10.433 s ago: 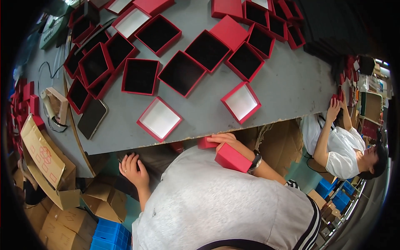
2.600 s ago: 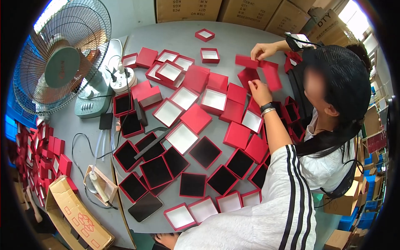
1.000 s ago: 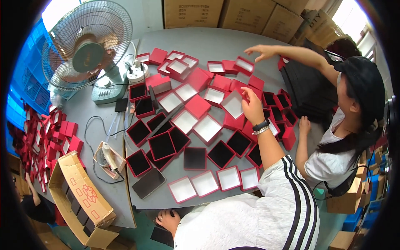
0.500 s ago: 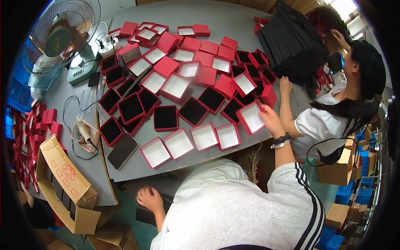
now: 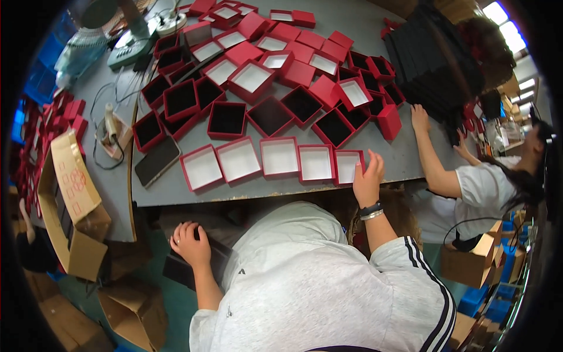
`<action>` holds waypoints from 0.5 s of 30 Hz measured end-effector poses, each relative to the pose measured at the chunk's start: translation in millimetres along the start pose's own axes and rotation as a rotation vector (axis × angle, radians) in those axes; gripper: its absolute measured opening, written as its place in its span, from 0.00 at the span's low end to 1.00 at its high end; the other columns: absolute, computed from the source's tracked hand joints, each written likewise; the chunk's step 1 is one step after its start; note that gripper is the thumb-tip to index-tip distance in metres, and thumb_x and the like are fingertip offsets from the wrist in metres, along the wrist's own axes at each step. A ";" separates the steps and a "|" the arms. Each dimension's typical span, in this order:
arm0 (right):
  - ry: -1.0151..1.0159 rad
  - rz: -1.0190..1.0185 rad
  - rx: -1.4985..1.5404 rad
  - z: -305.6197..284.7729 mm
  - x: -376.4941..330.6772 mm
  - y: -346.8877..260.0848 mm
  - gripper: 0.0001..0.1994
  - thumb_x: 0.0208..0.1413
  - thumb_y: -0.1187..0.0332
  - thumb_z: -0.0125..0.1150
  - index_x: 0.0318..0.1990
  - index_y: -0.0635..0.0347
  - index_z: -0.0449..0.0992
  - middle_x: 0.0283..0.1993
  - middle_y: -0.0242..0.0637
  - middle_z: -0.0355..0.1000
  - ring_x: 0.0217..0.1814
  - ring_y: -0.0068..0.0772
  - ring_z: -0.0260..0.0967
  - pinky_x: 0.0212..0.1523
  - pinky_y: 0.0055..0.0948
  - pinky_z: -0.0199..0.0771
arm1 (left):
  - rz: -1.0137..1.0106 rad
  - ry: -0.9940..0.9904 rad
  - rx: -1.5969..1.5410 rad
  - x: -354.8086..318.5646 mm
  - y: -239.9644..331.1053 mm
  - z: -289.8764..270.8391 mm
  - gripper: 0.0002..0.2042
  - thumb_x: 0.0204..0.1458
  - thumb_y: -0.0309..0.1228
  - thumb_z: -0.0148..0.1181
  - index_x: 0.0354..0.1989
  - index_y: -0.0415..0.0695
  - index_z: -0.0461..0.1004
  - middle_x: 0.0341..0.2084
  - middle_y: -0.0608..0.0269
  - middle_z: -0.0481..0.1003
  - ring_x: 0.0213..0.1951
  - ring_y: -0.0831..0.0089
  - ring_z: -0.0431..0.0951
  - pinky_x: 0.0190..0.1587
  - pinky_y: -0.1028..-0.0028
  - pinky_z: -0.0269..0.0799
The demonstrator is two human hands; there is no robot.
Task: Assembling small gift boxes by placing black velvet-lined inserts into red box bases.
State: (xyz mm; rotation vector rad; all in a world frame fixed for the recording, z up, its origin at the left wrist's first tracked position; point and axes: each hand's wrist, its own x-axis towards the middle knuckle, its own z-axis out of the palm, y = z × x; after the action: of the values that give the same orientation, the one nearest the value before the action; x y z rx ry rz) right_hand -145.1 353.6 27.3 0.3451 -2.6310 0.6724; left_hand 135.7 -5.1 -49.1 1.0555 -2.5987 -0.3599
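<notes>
My right hand (image 5: 368, 179) is at the right end of a row of open red box halves with white insides, along the table's near edge. Its thumb and fingers straddle the right wall of the last red box half (image 5: 346, 159), which rests on the table touching its neighbour (image 5: 316, 163). Below the table edge on the left, my left hand (image 5: 192, 243) has curled fingers over a flat black piece (image 5: 220, 261). What lies inside those fingers is hidden. Behind the row are red boxes with black insides, such as one box (image 5: 227, 119).
A phone (image 5: 157, 161) lies left of the row. More red boxes (image 5: 252, 79) cover the table behind. Stacked black sheets (image 5: 431, 56) stand at the far right, beside a co-worker's arm (image 5: 434, 158). An open carton (image 5: 73, 199) and a fan base (image 5: 135, 47) are on the left.
My right hand has brought the red box half down and left, onto the table at the row's right end. The view has shifted. The co-worker has leaned away to the right.
</notes>
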 end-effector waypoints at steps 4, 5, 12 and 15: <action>-0.389 -0.659 0.519 -24.4 -14.3 -92.9 0.11 0.52 0.74 0.62 0.44 0.59 0.77 0.41 0.41 0.74 0.45 0.44 0.70 0.49 0.40 0.69 | 0.039 0.038 -0.129 1.0 7.9 -3.0 0.09 0.53 0.34 0.60 0.42 0.48 0.77 0.49 0.67 0.76 0.58 0.65 0.70 0.66 0.52 0.49; -0.623 -0.709 0.688 -13.8 -30.6 -115.8 0.11 0.53 0.72 0.62 0.44 0.56 0.77 0.37 0.40 0.75 0.43 0.41 0.72 0.47 0.39 0.70 | 0.048 0.072 -0.173 -0.6 7.4 -3.1 0.10 0.53 0.33 0.60 0.43 0.48 0.77 0.50 0.66 0.76 0.58 0.65 0.70 0.67 0.53 0.49; -1.374 -0.377 0.831 126.9 -113.9 -214.1 0.31 0.58 0.47 0.63 0.51 0.72 0.72 0.38 0.43 0.71 0.35 0.32 0.70 0.38 0.29 0.73 | 0.081 0.141 -0.430 2.0 33.6 -5.6 0.11 0.60 0.30 0.53 0.48 0.42 0.75 0.52 0.58 0.74 0.57 0.60 0.71 0.64 0.60 0.55; -1.530 -0.254 0.865 138.7 -121.0 -213.3 0.21 0.58 0.55 0.65 0.43 0.68 0.72 0.26 0.32 0.66 0.28 0.24 0.60 0.30 0.29 0.64 | 0.023 0.220 -0.576 -3.5 33.9 -7.4 0.10 0.61 0.29 0.51 0.47 0.41 0.75 0.51 0.56 0.74 0.55 0.57 0.71 0.62 0.62 0.59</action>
State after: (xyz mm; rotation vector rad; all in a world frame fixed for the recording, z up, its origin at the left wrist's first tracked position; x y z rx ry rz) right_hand -11.5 118.2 -50.9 2.0849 -3.1034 2.0032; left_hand 119.4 20.2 -31.3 0.8032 -2.1114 -0.8674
